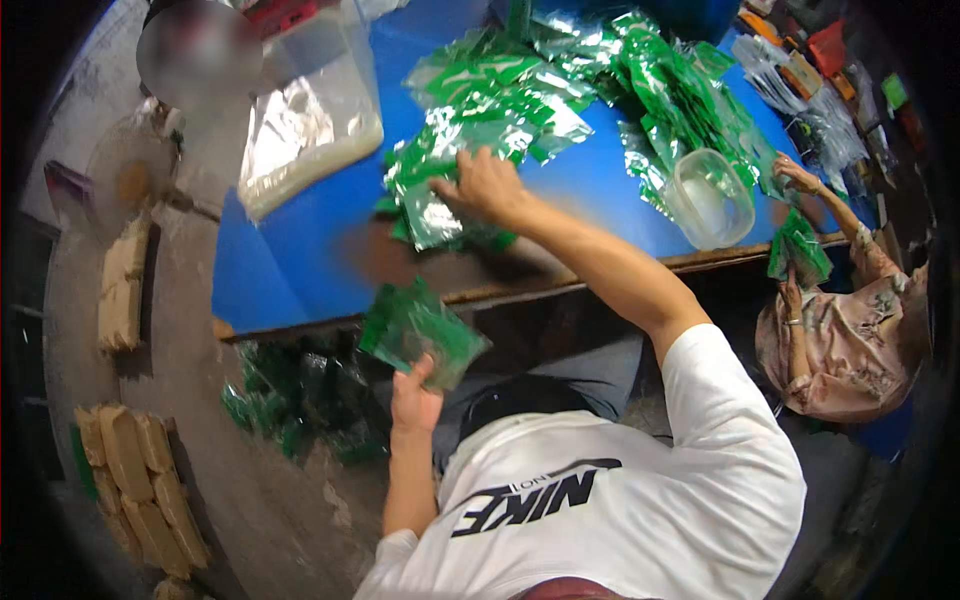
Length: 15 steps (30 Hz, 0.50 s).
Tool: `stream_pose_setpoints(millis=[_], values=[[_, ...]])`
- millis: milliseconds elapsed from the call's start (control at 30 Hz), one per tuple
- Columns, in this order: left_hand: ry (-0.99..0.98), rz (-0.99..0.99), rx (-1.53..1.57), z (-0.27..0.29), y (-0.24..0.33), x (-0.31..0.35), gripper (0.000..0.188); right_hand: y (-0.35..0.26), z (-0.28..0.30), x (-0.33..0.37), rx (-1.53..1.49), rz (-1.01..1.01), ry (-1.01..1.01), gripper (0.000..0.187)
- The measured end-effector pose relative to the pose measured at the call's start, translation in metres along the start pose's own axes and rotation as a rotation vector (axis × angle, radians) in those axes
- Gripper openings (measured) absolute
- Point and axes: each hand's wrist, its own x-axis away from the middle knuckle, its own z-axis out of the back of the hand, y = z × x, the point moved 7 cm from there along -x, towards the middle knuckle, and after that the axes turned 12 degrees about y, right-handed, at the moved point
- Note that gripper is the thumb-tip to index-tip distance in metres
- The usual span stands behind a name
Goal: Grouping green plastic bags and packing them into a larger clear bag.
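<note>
My left hand (415,395), in front of the table's near edge, is closed on a small stack of green and clear plastic packets (425,335). Over the table, my right hand (487,187) reaches onto a loose heap of similar flat green packets (455,135). Its thumb stands apart from its fingers, and the fingertips touch the shiny top packets. Whether any packet is pinched there is not visible. More green packets (670,85) are piled farther back and to the right.
The blue tabletop (290,285) has a wooden front edge. A clear bag of film (315,125) lies left, a clear plastic tub (712,200) right. A co-worker's hand (790,285) holds green packets at the right. Bagged green packets (300,395) and brown bundles (140,480) lie on the floor.
</note>
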Motion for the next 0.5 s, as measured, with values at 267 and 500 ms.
stream_pose_setpoints(millis=[267, 500], values=[[0.034, -0.166, 0.002, 0.005, 0.036, -0.002, 0.051, -0.022, 0.012, 0.096, -0.081, 0.626, 0.053, 0.083], [-0.049, -0.243, -0.07, -0.014, 0.036, -0.009, 0.047, -0.058, 0.022, 0.129, -0.514, 0.468, -0.667, 0.037]])
